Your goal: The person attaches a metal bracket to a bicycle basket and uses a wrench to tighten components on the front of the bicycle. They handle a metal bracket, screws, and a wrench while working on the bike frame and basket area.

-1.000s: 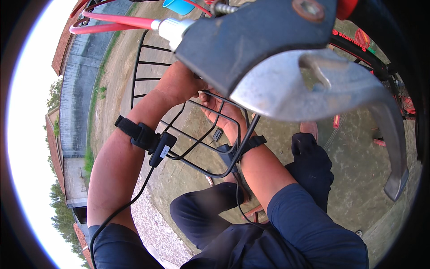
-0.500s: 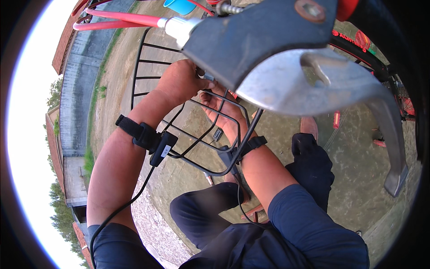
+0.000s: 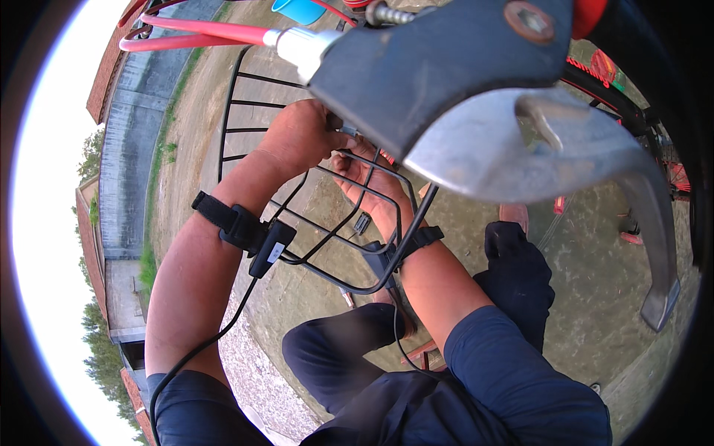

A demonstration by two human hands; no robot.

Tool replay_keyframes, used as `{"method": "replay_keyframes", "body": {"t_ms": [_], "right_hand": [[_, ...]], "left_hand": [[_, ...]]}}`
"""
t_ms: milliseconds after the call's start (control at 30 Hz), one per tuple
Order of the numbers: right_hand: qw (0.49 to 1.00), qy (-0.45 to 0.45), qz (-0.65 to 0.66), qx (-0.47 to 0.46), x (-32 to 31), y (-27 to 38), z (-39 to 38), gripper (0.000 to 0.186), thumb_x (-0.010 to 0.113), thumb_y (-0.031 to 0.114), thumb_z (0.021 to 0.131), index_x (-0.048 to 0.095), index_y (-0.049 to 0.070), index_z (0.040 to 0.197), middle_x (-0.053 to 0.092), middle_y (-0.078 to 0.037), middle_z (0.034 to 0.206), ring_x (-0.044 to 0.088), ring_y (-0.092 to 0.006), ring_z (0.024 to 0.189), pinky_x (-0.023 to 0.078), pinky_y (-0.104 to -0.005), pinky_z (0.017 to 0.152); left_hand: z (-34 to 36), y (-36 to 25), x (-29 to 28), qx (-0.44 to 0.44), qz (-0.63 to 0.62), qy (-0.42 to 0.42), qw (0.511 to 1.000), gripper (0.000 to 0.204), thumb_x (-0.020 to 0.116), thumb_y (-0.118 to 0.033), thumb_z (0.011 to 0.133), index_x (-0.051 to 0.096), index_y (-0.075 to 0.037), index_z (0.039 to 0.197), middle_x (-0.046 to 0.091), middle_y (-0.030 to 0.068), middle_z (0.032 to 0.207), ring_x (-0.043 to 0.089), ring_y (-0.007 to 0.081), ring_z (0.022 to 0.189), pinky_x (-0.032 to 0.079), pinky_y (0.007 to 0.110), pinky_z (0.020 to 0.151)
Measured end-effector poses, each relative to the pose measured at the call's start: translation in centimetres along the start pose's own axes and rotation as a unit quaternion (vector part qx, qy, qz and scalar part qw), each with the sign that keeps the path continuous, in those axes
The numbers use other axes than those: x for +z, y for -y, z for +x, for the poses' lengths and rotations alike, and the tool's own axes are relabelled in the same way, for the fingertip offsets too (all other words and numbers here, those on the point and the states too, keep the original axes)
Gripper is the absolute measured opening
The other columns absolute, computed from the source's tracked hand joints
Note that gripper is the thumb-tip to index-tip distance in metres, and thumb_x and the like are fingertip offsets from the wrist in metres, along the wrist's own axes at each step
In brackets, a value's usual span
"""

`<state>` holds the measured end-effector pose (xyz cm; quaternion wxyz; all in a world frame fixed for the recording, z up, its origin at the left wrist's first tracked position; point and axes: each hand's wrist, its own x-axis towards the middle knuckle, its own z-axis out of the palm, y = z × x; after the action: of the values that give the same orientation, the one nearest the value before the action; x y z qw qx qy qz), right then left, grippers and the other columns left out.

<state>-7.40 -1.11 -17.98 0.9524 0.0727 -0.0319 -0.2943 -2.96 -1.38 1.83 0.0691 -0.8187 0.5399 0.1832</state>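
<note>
A black wire bicycle basket (image 3: 355, 288) lies in front of me, under a large brake lever (image 3: 491, 152) with a dark housing. My left hand (image 3: 299, 134) is closed at the basket's far side, thumb and fingers pinched by a small greyish metal piece (image 3: 345, 128) that I cannot make out well. Palm up, my right hand (image 3: 383, 183) reaches behind the basket wires, its fingers curled close to the left fingertips. Wires and the lever housing partly cover it, so what it grips is hidden. Each wrist wears a black strap with a cable.
Red cables (image 3: 201, 31) enter the lever housing at the upper left. A blue basin (image 3: 297, 10) stands at the far edge. Red bicycle parts (image 3: 675, 177) sit at the right. A small black piece (image 3: 362, 224) shows through the basket above the concrete ground. A grey wall runs along the left.
The brake lever and its housing have shifted slightly right and down in view. Both hands stay in nearly the same place and pose.
</note>
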Motion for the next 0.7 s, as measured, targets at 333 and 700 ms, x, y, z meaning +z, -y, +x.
{"method": "replay_keyframes", "body": {"t_ms": [333, 700], "right_hand": [[0.999, 0.02, 0.014, 0.021, -0.5, -0.3, -0.2, 0.01, 0.07, 0.018, 0.089, 0.061, 0.014, 0.091, 0.065, -0.002, 0.082, 0.064, -0.0158, 0.071, 0.052, -0.026, 0.06], [0.999, 0.011, -0.031, -0.014, -0.8, -0.4, 0.6, 0.012, 0.07, 0.019, 0.089, 0.062, 0.012, 0.093, 0.065, -0.002, 0.083, 0.064, -0.0155, 0.07, 0.052, -0.0269, 0.058]], "left_hand": [[0.7, 0.9, 1.2, 0.041, 0.07, -0.059, 0.995, 0.035, 0.08, -0.025, 0.073, 0.068, -0.002, 0.097, 0.07, 0.0141, 0.087, 0.067, 0.0316, 0.085, 0.052, 0.04, 0.076], [-0.6, 0.1, 0.7, 0.08, 0.019, -0.076, 0.994, 0.038, 0.078, -0.023, 0.075, 0.068, -0.006, 0.107, 0.071, 0.0144, 0.099, 0.067, 0.0306, 0.096, 0.052, 0.039, 0.083]]}}
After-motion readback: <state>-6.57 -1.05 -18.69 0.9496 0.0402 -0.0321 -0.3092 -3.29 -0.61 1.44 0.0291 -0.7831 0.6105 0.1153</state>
